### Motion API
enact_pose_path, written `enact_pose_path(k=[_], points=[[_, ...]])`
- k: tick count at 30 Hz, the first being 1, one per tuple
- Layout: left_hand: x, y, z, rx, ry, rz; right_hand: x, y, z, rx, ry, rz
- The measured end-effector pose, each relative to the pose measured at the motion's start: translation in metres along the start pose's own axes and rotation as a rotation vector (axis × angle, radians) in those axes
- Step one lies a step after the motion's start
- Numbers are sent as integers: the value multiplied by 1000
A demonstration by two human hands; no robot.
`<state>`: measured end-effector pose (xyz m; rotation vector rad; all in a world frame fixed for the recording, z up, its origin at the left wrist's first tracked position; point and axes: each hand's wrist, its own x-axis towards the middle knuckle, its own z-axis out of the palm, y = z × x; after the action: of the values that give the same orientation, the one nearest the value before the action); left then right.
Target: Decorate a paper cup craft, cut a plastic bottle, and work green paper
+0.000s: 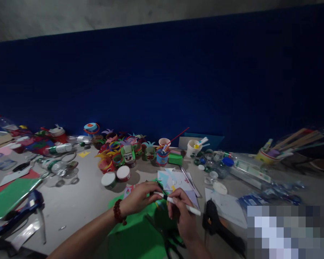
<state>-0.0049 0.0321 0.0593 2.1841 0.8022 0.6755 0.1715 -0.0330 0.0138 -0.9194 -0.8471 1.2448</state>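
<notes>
My left hand (140,198) wears a red bead bracelet and has its fingers pinched around the tip end of a white marker (182,204). My right hand (182,212) grips the marker's barrel, which points down and right. Both hands hover over a green paper sheet (136,237) on the grey table. Black scissors (172,244) lie on the green sheet just below my right hand. Small white and coloured paper cutouts (175,180) lie just beyond my hands.
A black glue gun (218,226) lies right of my hands. Several decorated paper cups (124,153) crowd the table's middle, with two tape rolls (116,176) in front. Plastic bottles (55,165) and green and red sheets lie left. Bottles, caps and a bowl of sticks (270,153) sit right. A blue wall stands behind.
</notes>
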Motion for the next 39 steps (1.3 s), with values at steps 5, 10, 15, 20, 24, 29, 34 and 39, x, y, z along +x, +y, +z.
enact_pose_path(k=[5, 10, 15, 20, 24, 29, 34, 39], points=[[-12, 2, 11, 99, -18, 16, -4, 4, 3, 11, 74, -51], [-28, -1, 41, 163, 16, 98, -10, 1, 7, 21, 173, -65], [-20, -4, 48, 283, 47, 81, -3, 5, 4, 6, 195, -57], [17, -37, 7, 529, 194, -54, 14, 12, 1, -17, 134, 94], [29, -73, -12, 637, 254, -131, 21, 10, -5, -114, 191, 71], [25, -92, -3, 746, 219, -114, 20, 7, -6, -162, 179, 26], [17, -70, 8, 799, 233, -54, 13, -4, 7, -142, 154, 14], [-18, -27, 42, 634, 126, 201, 7, -65, -10, -103, 138, -48]])
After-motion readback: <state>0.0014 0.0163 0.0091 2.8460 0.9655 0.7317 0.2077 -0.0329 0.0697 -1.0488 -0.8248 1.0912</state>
